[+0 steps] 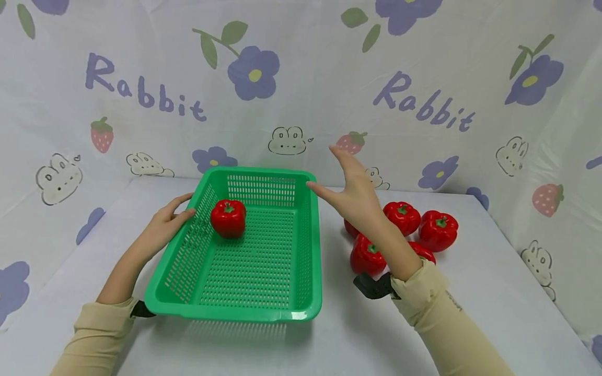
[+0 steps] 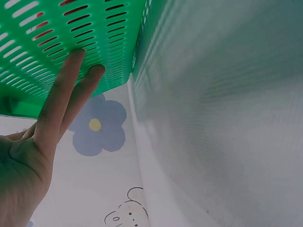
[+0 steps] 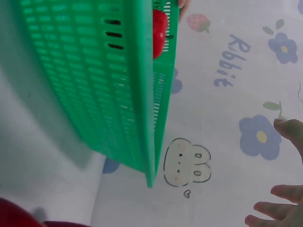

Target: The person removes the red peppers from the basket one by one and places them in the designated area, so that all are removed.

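A green plastic basket (image 1: pixel 312 250) with slotted walls stands on the white table, and one red bell pepper (image 1: pixel 228 219) sits inside near its left wall. My left hand (image 1: pixel 162 227) is at the basket's left side, one digit resting on the rim. In the left wrist view, straight fingers (image 2: pixel 71 85) touch the outer slotted wall. Raised beyond the right rim, my right hand (image 1: pixel 355 193) has its thumb and fingers spread, with nothing between them. Its fingers also show at the right edge of the right wrist view.
Several red bell peppers (image 1: pixel 438 231) lie grouped on the table right of the basket, partly hidden behind my right forearm. Along the back of the table hangs a white cloth (image 1: pixel 320 104) printed with flowers, rabbits and strawberries.
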Tool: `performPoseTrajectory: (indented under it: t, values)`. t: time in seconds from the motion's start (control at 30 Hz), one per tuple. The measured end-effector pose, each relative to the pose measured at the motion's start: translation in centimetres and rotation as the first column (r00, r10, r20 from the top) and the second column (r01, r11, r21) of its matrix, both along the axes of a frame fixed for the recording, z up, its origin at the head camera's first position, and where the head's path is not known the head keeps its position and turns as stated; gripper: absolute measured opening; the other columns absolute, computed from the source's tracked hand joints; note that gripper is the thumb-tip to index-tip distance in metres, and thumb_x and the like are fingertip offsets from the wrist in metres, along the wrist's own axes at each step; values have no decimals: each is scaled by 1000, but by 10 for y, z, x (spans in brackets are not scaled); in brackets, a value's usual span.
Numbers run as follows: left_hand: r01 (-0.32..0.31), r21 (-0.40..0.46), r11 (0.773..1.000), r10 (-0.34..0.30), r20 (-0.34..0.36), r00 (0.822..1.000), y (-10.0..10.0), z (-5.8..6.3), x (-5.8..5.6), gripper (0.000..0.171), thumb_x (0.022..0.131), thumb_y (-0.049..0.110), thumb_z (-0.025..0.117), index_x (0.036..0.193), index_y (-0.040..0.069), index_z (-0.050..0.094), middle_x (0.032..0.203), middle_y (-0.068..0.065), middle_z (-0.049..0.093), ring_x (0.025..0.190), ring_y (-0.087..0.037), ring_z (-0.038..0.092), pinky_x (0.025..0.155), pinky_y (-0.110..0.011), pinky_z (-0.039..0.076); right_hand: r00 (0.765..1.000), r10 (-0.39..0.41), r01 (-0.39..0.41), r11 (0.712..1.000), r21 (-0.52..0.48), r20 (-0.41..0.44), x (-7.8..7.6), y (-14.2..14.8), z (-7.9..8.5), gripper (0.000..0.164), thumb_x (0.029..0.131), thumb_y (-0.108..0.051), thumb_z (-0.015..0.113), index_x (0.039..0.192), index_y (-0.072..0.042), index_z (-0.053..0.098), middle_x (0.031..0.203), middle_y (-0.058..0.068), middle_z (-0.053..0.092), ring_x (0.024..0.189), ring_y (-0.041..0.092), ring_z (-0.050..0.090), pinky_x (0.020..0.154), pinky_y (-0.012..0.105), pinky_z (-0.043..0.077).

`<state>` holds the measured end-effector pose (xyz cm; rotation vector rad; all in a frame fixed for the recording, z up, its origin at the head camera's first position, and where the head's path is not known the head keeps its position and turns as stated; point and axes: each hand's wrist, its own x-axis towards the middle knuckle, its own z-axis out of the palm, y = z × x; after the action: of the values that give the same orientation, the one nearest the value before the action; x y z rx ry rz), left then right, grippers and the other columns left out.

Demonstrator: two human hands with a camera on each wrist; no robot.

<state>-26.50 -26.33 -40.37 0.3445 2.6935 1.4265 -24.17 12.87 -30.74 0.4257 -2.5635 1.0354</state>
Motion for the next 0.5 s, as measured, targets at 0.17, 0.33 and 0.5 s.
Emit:
performPoseTrajectory:
  t: [0.17, 0.33, 0.5]
  values:
    - [0, 2, 1000, 0, 2, 1000, 0, 0, 1, 63, 105, 40, 40, 158, 16, 17, 121, -31, 63, 81, -7, 69, 70, -28, 56, 1000, 11, -11, 1000, -1, -8, -3, -13, 4, 82, 86, -44, 71, 154, -19, 31, 159, 0, 34, 148, 22, 29, 117, 52, 30]
    - [4, 7, 1000, -4, 2, 1000, 0, 0, 1, 63, 105, 40, 40, 158, 17, 17, 120, -31, 63, 80, -5, 69, 70, -28, 56, 999, 40, -41, 999, -19, -14, -4, -25, 8, 83, 86, -45, 71, 154, -22, 30, 159, -2, 33, 148, 19, 29, 118, 49, 30]
    - [6, 9, 1000, -6, 2, 1000, -1, -1, 0, 63, 105, 41, 40, 158, 17, 16, 120, -31, 63, 79, -5, 68, 69, -28, 56, 997, 70, -71, 997, -37, -28, -6, -37, 11, 83, 86, -45, 72, 154, -20, 31, 159, -2, 33, 149, 17, 28, 119, 44, 29]
